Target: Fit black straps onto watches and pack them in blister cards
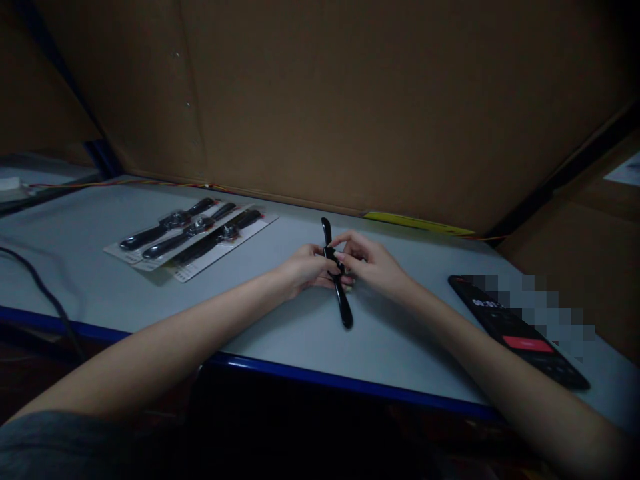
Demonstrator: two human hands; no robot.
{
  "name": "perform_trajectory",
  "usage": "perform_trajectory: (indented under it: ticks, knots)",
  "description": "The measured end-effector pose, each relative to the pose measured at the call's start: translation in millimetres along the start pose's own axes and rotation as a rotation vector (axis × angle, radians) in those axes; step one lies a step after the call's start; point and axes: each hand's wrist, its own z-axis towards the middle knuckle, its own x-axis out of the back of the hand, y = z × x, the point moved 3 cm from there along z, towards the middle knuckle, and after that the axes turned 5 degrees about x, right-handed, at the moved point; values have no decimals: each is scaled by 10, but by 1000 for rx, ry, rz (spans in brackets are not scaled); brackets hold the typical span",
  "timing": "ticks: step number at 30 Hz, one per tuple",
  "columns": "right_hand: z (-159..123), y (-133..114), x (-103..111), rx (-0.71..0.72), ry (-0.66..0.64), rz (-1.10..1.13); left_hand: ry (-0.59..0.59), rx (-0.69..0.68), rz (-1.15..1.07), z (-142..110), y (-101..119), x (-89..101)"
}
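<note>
A black two-handled tool, by its shape a spokeshave point(343, 301), is held just above the table, its long handles pointing away from and towards me. My left hand point(305, 270) grips it around the middle from the left, thumb on top and fingers underneath. From the right, my right hand point(367, 260) is closed with thumb and index finger pinching at the tool's centre. The fingers cover most of the middle part, so any small piece there is hidden. Left of my hands, several similar black spokeshaves point(200, 227) lie sealed in clear blister packs on white cards.
A phone point(520, 333) with a running timer and red button lies at the right of the grey table point(280, 333). Tall cardboard point(320, 107) walls off the back, with a yellow strip point(420, 223) at its foot. A black cable point(43, 287) crosses the left side.
</note>
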Motion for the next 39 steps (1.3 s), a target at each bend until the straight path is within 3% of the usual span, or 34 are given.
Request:
perform_trajectory:
  ticks: [11, 18, 24, 28, 39]
  knots:
    - [-29, -116, 156, 423, 47, -448, -71, 5, -97, -3, 32, -3]
    - [-29, -89, 184, 507, 2, -614, -111, -17, -100, 33, 5, 11]
    - [-44, -168, 111, 422, 32, -523, -89, -40, -76, 16, 20, -5]
    - [-50, -170, 80, 254, 57, -432, -38, -46, -64, 7, 22, -5]
    - [-1, -70, 75, -72, 72, 53, -11, -39, -23, -30, 31, -42]
